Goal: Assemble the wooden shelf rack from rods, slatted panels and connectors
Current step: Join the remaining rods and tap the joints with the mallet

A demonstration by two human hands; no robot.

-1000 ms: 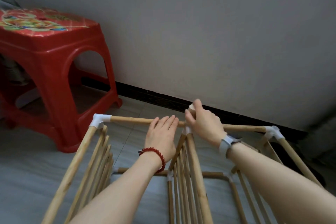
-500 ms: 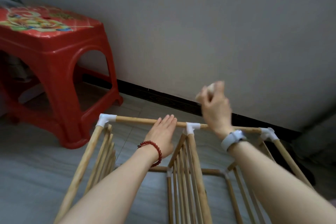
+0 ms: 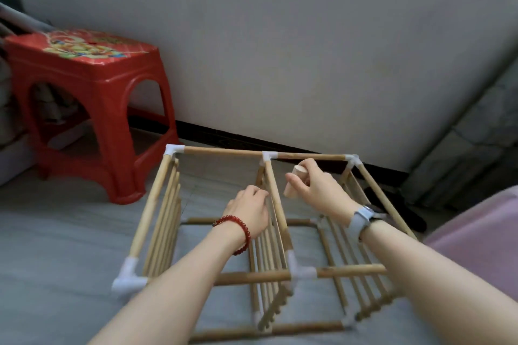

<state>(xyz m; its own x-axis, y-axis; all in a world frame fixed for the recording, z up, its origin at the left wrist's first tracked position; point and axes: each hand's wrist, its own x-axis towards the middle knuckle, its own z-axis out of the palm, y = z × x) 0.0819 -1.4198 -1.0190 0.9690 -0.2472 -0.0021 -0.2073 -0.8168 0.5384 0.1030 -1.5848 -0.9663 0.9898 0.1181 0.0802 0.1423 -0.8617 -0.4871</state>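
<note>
Right hand (image 3: 314, 190) grips wooden peg (image 3: 294, 180); left hand (image 3: 248, 209) holds middle rod (image 3: 276, 199).

The rack (image 3: 263, 232) is split by a middle slatted panel (image 3: 269, 246) into two bays open at the top. Passage is blocked leftward by a red stool (image 3: 92, 98) and behind by the wall (image 3: 308, 50).

Part-built wooden shelf rack (image 3: 269, 235) on its side, rods in white connectors (image 3: 269, 155), three upright slatted panels (image 3: 165, 221).
</note>
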